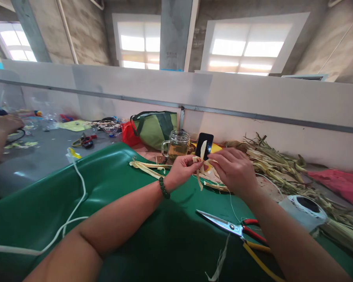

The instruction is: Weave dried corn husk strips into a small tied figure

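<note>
My left hand (pixel 181 170), with a dark green bead bracelet (pixel 164 188) at the wrist, pinches a pale strip of dried corn husk (pixel 203 150). One end of the strip points up and another hangs below the fingers. From the right, my right hand (pixel 235 170) has its thumb and fingers closed on a piece of the same husk. Both hands are raised above the green mat (pixel 170 239). Scissors (pixel 223 223) with red handles lie below the right hand, partly covered by the right forearm. A thin thread (pixel 232 203) trails down towards them.
A glass mug (pixel 178 145), a phone (pixel 204 143) and a green bag (pixel 155 127) stand behind the hands. Dried husks (pixel 276 164) and a thread spool (pixel 306 209) lie to the right. A white cable (pixel 81 180) crosses the left. Another person's hand (pixel 7 123) is at far left.
</note>
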A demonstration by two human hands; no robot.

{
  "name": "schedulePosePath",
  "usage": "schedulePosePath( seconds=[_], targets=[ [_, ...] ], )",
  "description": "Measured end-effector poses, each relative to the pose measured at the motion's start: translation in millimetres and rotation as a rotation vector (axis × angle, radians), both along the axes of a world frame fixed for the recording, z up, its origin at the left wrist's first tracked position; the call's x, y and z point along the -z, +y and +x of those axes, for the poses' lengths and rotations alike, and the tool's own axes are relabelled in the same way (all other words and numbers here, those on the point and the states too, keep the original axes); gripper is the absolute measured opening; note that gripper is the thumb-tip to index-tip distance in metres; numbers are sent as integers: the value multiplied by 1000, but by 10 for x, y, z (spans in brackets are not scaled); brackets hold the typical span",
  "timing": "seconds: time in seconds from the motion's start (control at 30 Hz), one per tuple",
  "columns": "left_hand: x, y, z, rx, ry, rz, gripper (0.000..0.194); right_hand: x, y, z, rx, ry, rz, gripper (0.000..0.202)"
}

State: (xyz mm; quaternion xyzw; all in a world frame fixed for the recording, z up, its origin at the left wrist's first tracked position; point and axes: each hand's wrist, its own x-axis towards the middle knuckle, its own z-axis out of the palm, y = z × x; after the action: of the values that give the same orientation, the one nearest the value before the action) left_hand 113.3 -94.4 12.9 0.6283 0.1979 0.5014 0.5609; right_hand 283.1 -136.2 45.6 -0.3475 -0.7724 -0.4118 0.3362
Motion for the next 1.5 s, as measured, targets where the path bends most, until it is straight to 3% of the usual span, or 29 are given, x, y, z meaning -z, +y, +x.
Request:
schedulePosePath(
  seconds=[0.2,0.27,0.37,0.43,0.5,0.6,0.7,0.87,1.0,1.17,1.3,1.5],
  targets=[
    [-4,53,-26,-41,-51,-79,39,103,-16,-37,-83,148,-192,22],
    [-16,70,-38,-62,-93,-119,41,149,-2,-71,-70,270,-387,21],
    [-45,59,-49,-65,-101,-135,44,181,69,-108,-95,508,-847,24],
    [-61,40,-49,-37,-79,-124,44,179,132,-115,-235,705,-1133,25],
    [-63,28,-43,-1,-64,-112,43,175,186,-111,-398,956,-1245,27],
    [-42,40,-33,24,-72,-116,44,182,223,-104,-553,1298,-1073,31],
    [-17,60,-29,48,-45,-107,43,192,193,-124,-632,1382,-876,30],
    [-12,53,-32,29,-7,-51,41,132,1,-213,-627,1114,-828,24],
    [-28,42,-37,3,22,-30,40,99,-135,-235,-519,916,-698,19],
    [-39,46,-41,23,43,-54,37,131,-159,-189,-412,905,-549,18],
    [-33,53,-36,31,51,-61,35,110,-101,-175,-258,742,-603,18],
    [-52,40,-69,-124,209,81,37,82,-50,-170,-195,543,-677,18]
  ],
)
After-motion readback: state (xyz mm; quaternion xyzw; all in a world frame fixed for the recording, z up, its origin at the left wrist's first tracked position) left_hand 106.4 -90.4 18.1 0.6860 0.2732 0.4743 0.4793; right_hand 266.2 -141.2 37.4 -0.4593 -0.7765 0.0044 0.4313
